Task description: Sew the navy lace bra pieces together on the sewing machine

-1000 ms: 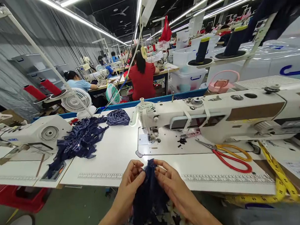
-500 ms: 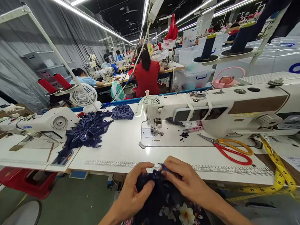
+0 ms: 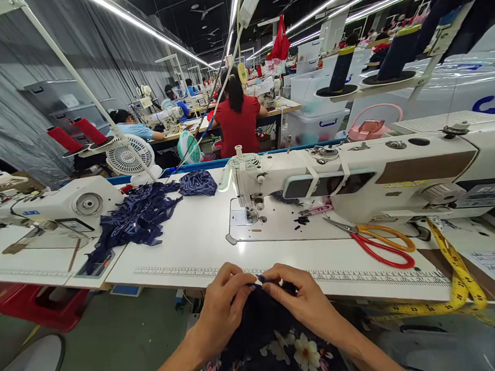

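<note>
My left hand [image 3: 223,304] and my right hand [image 3: 299,298] meet just below the front edge of the white sewing table [image 3: 201,247]. Both pinch the top edge of a dark navy lace piece [image 3: 263,310] that hangs down over my lap, which is covered in flowered cloth. The fingertips of both hands almost touch at the fabric's upper edge. A white sewing machine [image 3: 354,181] stands straight ahead, its needle area [image 3: 252,210] to the left of centre.
Red-and-yellow-handled scissors [image 3: 377,245] lie right of the needle plate, a yellow tape measure [image 3: 460,277] at far right. A heap of navy lace pieces [image 3: 138,215] lies at left beside a second machine [image 3: 63,204]. A small fan [image 3: 127,158] and other workers sit behind.
My hands have drawn closer together on the fabric's top edge and sunk slightly below the table edge; the piece is bunched lower on my lap.
</note>
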`<act>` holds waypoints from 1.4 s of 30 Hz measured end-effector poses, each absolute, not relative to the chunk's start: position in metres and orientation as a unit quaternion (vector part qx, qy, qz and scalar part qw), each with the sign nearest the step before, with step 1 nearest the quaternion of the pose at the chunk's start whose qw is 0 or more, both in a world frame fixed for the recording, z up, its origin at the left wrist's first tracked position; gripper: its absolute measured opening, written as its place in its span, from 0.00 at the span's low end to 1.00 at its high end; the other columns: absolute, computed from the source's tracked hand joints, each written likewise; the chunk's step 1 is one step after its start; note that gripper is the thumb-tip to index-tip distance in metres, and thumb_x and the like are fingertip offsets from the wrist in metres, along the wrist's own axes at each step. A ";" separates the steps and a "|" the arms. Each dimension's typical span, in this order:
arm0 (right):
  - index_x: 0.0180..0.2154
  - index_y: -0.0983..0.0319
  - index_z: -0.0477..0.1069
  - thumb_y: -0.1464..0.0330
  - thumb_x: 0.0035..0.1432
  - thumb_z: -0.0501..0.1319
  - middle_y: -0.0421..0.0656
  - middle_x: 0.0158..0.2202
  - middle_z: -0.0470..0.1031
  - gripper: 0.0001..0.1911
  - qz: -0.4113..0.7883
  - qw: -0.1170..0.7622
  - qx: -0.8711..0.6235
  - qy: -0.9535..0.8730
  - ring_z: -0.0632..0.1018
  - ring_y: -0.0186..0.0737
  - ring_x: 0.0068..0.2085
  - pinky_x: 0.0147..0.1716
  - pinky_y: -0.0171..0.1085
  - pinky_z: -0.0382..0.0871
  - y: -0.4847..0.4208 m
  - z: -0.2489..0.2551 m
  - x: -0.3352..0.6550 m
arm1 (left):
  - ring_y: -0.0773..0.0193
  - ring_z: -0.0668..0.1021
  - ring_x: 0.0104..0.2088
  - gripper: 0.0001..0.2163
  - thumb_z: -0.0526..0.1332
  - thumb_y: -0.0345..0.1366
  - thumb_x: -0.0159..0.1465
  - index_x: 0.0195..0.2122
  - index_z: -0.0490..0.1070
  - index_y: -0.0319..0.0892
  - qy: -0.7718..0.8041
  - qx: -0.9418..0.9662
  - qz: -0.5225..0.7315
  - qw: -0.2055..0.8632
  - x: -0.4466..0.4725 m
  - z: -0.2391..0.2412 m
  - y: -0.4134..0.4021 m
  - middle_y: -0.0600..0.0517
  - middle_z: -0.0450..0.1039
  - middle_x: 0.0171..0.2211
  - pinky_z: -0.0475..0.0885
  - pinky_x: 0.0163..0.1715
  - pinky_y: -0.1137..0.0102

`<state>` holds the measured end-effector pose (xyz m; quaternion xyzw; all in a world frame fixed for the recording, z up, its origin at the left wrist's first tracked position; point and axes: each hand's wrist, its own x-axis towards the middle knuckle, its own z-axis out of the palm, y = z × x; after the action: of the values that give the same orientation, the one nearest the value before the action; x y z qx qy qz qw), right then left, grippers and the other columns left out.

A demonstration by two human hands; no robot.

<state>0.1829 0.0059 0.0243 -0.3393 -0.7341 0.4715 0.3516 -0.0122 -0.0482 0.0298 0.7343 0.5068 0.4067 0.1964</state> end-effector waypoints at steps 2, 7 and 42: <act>0.35 0.58 0.73 0.63 0.63 0.59 0.40 0.31 0.71 0.08 0.471 0.363 -0.344 -0.727 0.71 0.37 0.33 0.32 0.36 0.64 0.006 0.021 0.181 | 0.69 0.73 0.30 0.10 0.53 0.29 0.68 0.44 0.73 0.46 0.503 0.732 0.422 0.181 -0.011 0.030 -0.046 0.49 0.68 0.38 0.68 0.30 0.73; 0.33 0.58 0.74 0.65 0.62 0.59 0.41 0.31 0.71 0.06 0.479 0.404 -0.342 -0.701 0.72 0.38 0.33 0.33 0.36 0.65 0.005 0.017 0.174 | 0.67 0.74 0.30 0.09 0.56 0.28 0.67 0.41 0.74 0.46 0.508 0.724 0.433 0.171 -0.006 0.030 -0.044 0.52 0.72 0.31 0.67 0.29 0.75; 0.47 0.53 0.72 0.73 0.60 0.60 0.46 0.40 0.77 0.14 0.245 0.463 -0.375 -0.765 0.77 0.47 0.40 0.40 0.45 0.71 -0.011 0.019 0.188 | 0.63 0.70 0.34 0.06 0.54 0.35 0.69 0.33 0.66 0.44 0.584 0.632 0.422 0.286 -0.010 0.039 -0.021 0.51 0.67 0.32 0.66 0.36 0.70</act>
<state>0.1882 -0.0110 0.0194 -0.3747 -0.7651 0.2449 0.4628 -0.0097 -0.0207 0.0395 0.6319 0.5836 0.4220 0.2862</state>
